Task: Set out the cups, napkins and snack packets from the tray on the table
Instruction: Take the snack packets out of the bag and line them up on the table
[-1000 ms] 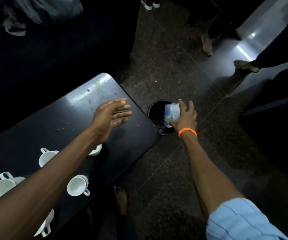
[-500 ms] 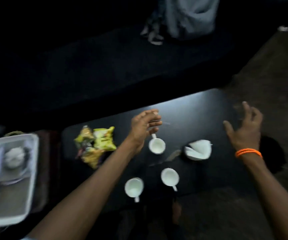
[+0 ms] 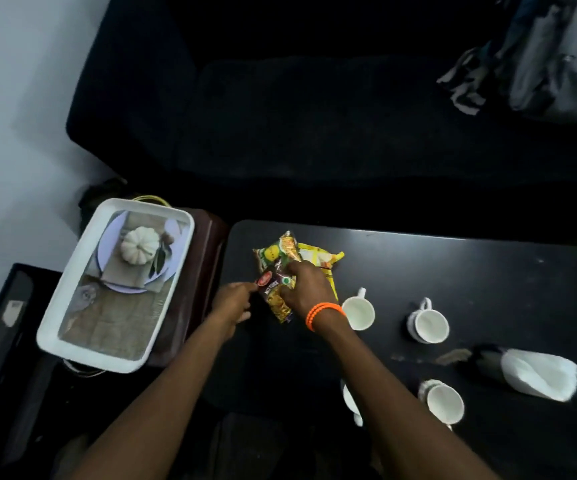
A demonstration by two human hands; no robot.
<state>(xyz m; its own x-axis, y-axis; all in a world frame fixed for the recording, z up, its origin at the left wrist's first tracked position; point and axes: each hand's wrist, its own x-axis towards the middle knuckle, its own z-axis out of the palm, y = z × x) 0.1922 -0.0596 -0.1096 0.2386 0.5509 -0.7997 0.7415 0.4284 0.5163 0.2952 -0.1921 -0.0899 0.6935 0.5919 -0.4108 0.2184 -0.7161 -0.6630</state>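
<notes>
A pile of yellow snack packets [image 3: 318,256] lies at the left end of the black table [image 3: 453,271]. My right hand [image 3: 302,289], with an orange bracelet, grips a dark red and yellow packet [image 3: 276,301] on top of the pile. My left hand [image 3: 233,303] pinches that packet's left corner. Several white cups stand on the table: one [image 3: 358,311] beside my right wrist, one [image 3: 431,327] further right, one [image 3: 444,403] near the front, another partly hidden under my right forearm. White napkins [image 3: 540,375] lie at the right.
A white tray [image 3: 72,306] with a printed pumpkin picture sits on a dark stand left of the table. A dark sofa [image 3: 315,116] runs behind the table, with grey clothing [image 3: 550,57] at its right end. A pale wall is at the far left.
The view swung left from the floor bin to the table. My right hand let go of the wad it held over the bin, and both hands came to the snack packets and took hold of one.
</notes>
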